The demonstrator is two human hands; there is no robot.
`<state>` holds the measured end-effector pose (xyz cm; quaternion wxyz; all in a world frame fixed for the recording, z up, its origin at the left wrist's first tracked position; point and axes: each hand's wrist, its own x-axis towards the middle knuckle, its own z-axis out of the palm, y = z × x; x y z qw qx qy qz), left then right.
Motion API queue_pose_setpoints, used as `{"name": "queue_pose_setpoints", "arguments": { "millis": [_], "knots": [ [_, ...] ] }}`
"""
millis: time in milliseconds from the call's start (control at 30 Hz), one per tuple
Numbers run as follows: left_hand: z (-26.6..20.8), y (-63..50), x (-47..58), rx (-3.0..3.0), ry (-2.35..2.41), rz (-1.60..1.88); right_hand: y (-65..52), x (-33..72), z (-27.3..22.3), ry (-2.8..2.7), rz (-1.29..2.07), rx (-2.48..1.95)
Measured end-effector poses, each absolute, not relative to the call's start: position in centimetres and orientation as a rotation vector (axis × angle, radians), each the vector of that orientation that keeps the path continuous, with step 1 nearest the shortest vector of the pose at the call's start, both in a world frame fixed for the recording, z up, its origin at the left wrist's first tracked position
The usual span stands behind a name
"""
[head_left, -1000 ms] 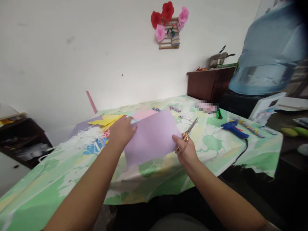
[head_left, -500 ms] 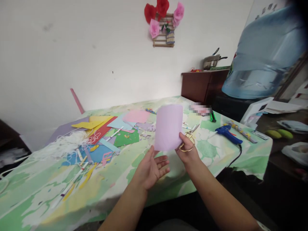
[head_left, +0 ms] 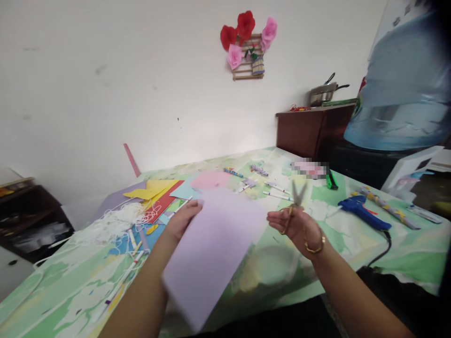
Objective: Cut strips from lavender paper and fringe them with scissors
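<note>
A sheet of light purple paper (head_left: 218, 249) hangs at a slant over the front of the table, its far edge blurred. My left hand (head_left: 185, 218) pinches it near the upper left corner, with part of the fingers hidden behind the sheet. On the right, my right hand (head_left: 294, 225) has gold-handled scissors (head_left: 291, 218) looped on its fingers and thumb. Their blades point upward and stand apart, clear of the paper. My right fingertips stretch toward the sheet without touching it.
Coloured paper (head_left: 162, 199), white string (head_left: 123, 218) and markers (head_left: 278, 195) lie on the patterned tablecloth (head_left: 334, 234). At right are a blue glue gun (head_left: 364, 211) with a cord, a green cutter (head_left: 331, 180) and a water bottle (head_left: 398, 108).
The paper, earlier curled upright between both hands, now spreads downward from my left hand alone. My right hand has let go of it and moved right; the scissors' blades have spread.
</note>
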<state>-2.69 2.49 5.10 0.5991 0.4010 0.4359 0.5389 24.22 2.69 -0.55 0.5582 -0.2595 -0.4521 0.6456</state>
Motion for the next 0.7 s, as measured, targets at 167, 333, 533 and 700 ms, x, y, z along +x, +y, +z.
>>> {"name": "queue_pose_setpoints", "arguments": {
  "millis": [167, 333, 533, 700],
  "knots": [
    [5.9, 1.2, -3.5, 1.179, 1.144, 0.722, 2.0, 21.8, -1.3, -1.249, 1.701, -0.756],
    [5.6, 3.3, -4.0, 1.92, 1.413, -0.046, 0.4, 21.0, -0.3, -1.753, 1.326, -1.037],
    [3.3, 5.6, -5.1, 2.198, 1.703, -0.112, -2.5, 21.8, 1.0, -2.061, 0.955, -1.205],
    [1.3, -0.8, -3.0, 2.541, 1.693, -0.013, -7.6, 24.1, -2.5, -2.082, 1.243, -1.22]
  ]
}}
